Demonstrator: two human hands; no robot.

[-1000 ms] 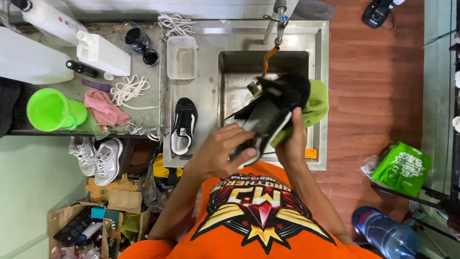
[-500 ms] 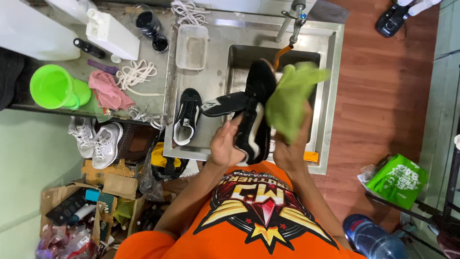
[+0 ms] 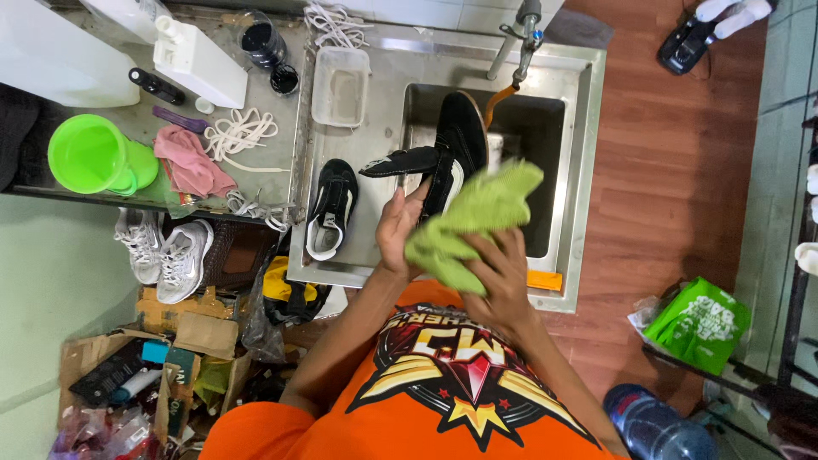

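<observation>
Gripping the black shoe [image 3: 456, 153] left-handed [image 3: 399, 230] over the sink [image 3: 579, 170], right hand [image 3: 503, 281] clutching the green cloth [image 3: 473, 221]; you risk dropping it.

Sink [image 3: 588, 179]: brushed stainless steel, dull sheen. Black shoe [image 3: 460, 145]: matt suede-like upper. Green cloth [image 3: 473, 221]: fuzzy, matt, towel-like. Green jug [image 3: 94, 155]: glossy plastic. Floor [image 3: 682, 170]: smooth reddish wood. Tub [image 3: 341, 85]: cloudy clear plastic.
</observation>
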